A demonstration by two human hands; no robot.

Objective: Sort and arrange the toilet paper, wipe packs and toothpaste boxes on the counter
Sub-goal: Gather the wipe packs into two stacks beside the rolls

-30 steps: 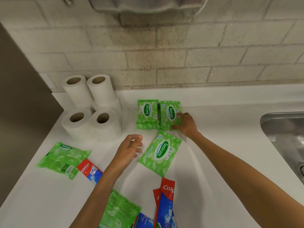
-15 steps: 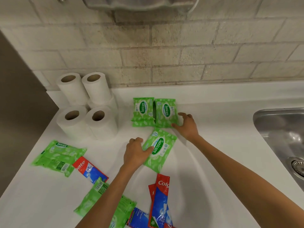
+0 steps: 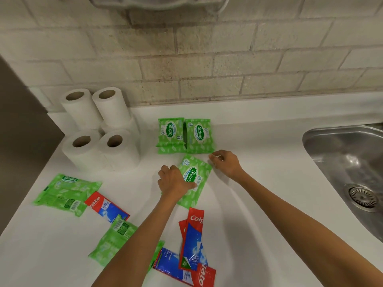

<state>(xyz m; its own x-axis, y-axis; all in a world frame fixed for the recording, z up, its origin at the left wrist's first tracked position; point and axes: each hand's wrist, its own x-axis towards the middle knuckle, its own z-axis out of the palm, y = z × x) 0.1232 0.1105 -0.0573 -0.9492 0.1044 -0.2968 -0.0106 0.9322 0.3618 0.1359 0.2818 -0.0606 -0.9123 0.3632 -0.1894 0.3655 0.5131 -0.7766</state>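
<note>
Several white toilet paper rolls [image 3: 99, 146] stand grouped at the back left of the white counter [image 3: 259, 162]. Two green wipe packs [image 3: 185, 134] lie side by side near the wall. Just in front of them lies a third green wipe pack [image 3: 199, 172], tilted; my left hand [image 3: 173, 180] grips its left side, thumb across its label. My right hand [image 3: 226, 162] hovers at that pack's upper right corner, fingers loosely curled, holding nothing. Two more wipe packs [image 3: 66, 191] [image 3: 113, 239] lie at the left front. Red-and-blue toothpaste boxes [image 3: 107, 207] [image 3: 192, 239] lie scattered in front.
A steel sink [image 3: 352, 166] with a drain is set into the counter at the right. A tiled wall [image 3: 207, 69] runs behind, with a grey fixture [image 3: 157, 3] mounted overhead. The counter's left edge drops off beside the rolls.
My left hand reached forward and took hold of the tilted wipe pack. My right hand drew back from the right-hand pack by the wall to the tilted pack's corner.
</note>
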